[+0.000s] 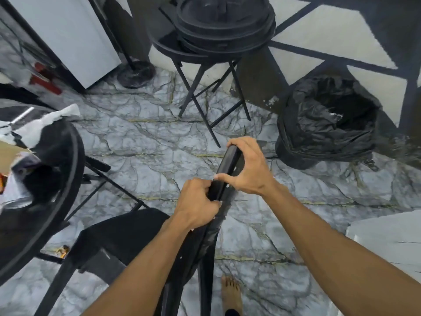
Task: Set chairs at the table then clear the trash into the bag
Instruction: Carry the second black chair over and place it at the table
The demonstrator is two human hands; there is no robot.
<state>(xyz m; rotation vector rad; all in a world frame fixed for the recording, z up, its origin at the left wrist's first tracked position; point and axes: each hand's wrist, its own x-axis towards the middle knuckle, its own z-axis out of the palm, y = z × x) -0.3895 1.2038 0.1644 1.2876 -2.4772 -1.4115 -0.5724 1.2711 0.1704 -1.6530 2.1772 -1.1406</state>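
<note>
Both my hands grip the top of a black chair's backrest. My left hand is closed on its lower part, and my right hand pinches its upper end. The chair's seat points left toward the round black table at the left edge. On the table lie white crumpled paper, a can-like item and other trash. A black trash bag stands open on the floor at the right.
A folding stand holding stacked black round tops stands ahead by the wall. A white panel leans at the upper left. My bare foot is on the marble floor. A small wrapper lies under the table.
</note>
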